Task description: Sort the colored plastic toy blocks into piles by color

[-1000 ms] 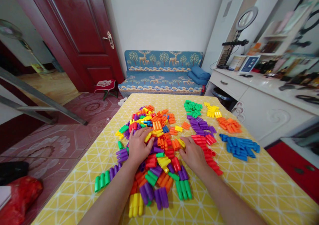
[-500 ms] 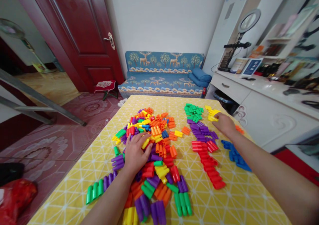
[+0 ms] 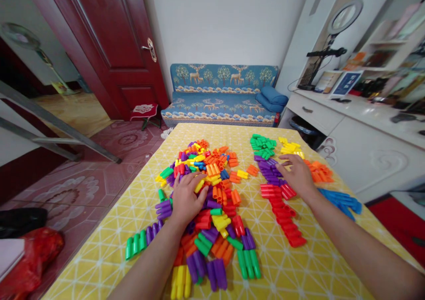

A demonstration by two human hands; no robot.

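Yellow pieces [image 3: 289, 147]: far right on the surface [image 3: 285, 273]; half a second ago your right hand [image 3: 294, 175] was at them.
Right hand: now over the purple pieces [image 3: 267, 170], fingers loosely parted, nothing visible in it.
Left hand [image 3: 187, 198]: spread as before on your mixed heap [image 3: 217, 194], left; grip unclear.
Blue-and-white card [image 3: 346, 84]: lettering too small to read.

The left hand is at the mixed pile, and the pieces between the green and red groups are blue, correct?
Not blue: purple pieces lie between the green group and the red group, as the head view shows. The left hand is at the mixed pile.
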